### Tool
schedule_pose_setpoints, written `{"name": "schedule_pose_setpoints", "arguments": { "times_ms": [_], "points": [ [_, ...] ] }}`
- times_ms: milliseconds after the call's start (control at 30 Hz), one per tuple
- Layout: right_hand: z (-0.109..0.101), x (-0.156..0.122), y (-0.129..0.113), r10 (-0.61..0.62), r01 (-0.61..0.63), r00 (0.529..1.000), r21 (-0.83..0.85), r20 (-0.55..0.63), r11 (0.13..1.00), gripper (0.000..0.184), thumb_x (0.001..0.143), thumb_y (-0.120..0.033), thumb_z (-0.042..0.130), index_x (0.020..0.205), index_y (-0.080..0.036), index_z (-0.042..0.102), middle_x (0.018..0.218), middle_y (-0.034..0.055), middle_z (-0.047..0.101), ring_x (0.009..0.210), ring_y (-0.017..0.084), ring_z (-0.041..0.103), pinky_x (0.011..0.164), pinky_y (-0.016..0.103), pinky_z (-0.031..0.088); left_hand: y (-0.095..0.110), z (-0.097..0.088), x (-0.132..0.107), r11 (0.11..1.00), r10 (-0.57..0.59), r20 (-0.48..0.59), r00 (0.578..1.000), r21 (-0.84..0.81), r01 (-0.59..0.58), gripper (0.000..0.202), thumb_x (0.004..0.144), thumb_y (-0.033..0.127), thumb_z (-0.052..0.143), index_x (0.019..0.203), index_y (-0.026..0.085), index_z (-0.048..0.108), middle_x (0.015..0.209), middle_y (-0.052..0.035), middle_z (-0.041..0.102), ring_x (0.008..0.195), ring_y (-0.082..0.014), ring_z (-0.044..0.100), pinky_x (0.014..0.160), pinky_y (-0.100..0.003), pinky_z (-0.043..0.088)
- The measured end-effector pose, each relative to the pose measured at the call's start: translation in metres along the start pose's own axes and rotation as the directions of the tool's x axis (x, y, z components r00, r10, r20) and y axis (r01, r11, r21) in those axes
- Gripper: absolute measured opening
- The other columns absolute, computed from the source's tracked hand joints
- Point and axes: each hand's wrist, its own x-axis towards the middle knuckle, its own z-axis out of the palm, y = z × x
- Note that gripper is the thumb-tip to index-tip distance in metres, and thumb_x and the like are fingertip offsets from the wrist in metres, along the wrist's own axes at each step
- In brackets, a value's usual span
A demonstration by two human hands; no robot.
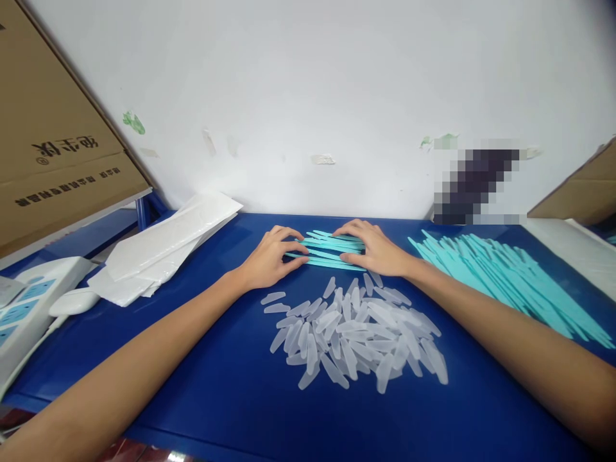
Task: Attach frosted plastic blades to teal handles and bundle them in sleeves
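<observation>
I have both hands down flat on the blue tabletop [216, 378], facing each other, with a small bundle of teal sticks [328, 251] caught between them. The left hand [267, 262] curls around one end, its fingers [290, 233] bent over the top of the sticks and the thumb tucked against the near edge. The right hand [380, 251] mirrors it at the other end, fingers [350, 228] draped over the far side and thumb closing in from the near side. So each set of fingers is half closed on the bundle rather than spread. I judge the grip serves to square the ends and stop the thin sticks fanning out, since several tips poke out at slightly different angles between the two hands. Just nearer to me than the fingers, close under both wrists, lies a loose heap of frosted clear caps [359, 333], scattered flat and overlapping, within easy reach of either thumb. Well out beyond the right fingers, past the forearm, a much larger spread of teal sticks [510, 279] lies in rough parallel rows. Out beyond the left fingers sits a stack of white plastic bags [168, 240], and farther that way a white power strip [29, 305] at the edge. A cardboard box [58, 160] leans above it.
</observation>
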Motion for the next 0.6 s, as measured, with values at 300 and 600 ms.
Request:
{"name": "schedule_pose_setpoints", "arguments": {
  "times_ms": [300,600],
  "points": [
    [0.0053,0.0013,0.0071,-0.006,0.007,0.998,0.014,-0.059,1.0,0.043,0.086,-0.041,0.061,0.126,-0.025,0.06,0.13,0.0114,0.059,0.119,0.032,0.055,0.1,0.051,0.038,0.0039,-0.0032,0.0007,0.995,0.087,0.066,0.994,0.034,-0.09,0.029,0.095,0.041,0.057,0.115,0.027,0.074,0.135,-0.0092,0.056,0.127,-0.0299,0.047,0.106,-0.05,0.038],
    [0.0018,-0.003,0.0057,-0.053,0.1,0.962,0.165,-0.269,0.981,0.03,0.083,-0.041,0.067,0.105,-0.021,0.068,0.11,0.0077,0.068,0.1,0.025,0.064,0.088,0.039,0.047,0.0042,-0.003,0.0013,0.999,0.023,0.082,0.996,0.02,-0.025,0.04,0.1,0.045,0.046,0.135,0.03,0.061,0.146,-0.01,0.046,0.134,-0.0315,0.04,0.11,-0.054,0.035]
  ]
}}
